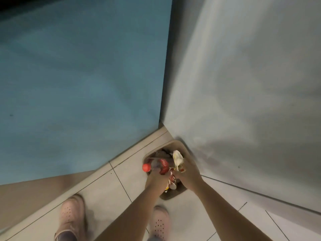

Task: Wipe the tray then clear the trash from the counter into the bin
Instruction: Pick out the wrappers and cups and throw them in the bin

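L hand (156,180) grips bottle (161,165), R hand (188,174) wrapper (178,157), over bin (179,142).

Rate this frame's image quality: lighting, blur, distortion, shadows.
Head view: dim, even light, no glare; wide-angle bend along the wall corner; slight blur on the left hand, right hand, bottle and wrapper; soft shadow on the white wall beside the bin.

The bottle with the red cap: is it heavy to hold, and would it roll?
The bottle looks clear and mostly empty, so it is probably light; the left hand alone grips it. Its round body would likely roll if laid on its side.
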The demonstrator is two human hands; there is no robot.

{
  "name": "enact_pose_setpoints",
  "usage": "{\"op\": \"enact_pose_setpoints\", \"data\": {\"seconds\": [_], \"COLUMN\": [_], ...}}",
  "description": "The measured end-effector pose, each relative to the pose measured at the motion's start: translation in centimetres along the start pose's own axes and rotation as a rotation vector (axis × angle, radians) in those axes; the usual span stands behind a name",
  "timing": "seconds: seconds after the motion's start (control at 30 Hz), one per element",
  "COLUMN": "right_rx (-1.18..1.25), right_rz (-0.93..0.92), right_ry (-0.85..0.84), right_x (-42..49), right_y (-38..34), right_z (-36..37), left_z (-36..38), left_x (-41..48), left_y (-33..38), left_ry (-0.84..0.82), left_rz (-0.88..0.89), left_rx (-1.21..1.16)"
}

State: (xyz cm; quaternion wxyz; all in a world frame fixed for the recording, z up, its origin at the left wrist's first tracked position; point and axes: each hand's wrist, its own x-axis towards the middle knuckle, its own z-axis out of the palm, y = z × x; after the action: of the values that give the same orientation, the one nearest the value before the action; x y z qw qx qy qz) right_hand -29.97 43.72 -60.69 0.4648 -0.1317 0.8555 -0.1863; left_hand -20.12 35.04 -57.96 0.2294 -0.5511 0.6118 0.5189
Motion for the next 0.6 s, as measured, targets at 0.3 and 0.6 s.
{"op": "enact_pose_setpoints", "data": {"seconds": [0.3,0.6], "right_rx": [0.169,0.485], "right_rz": [-0.118,-0.657], "right_ry": [0.148,0.142], "right_x": [-11.2,-33.6], "right_y": [-9.0,-28.1], "right_z": [-3.4,-12.3], "left_z": [-9.7,-27.9], "left_x": [-12.6,-37.9], "left_y": [2.9,7.8], "left_ry": [0.229,0.359], "left_rz": [0.219,0.721], "left_rx": [-0.212,-0.177]}}
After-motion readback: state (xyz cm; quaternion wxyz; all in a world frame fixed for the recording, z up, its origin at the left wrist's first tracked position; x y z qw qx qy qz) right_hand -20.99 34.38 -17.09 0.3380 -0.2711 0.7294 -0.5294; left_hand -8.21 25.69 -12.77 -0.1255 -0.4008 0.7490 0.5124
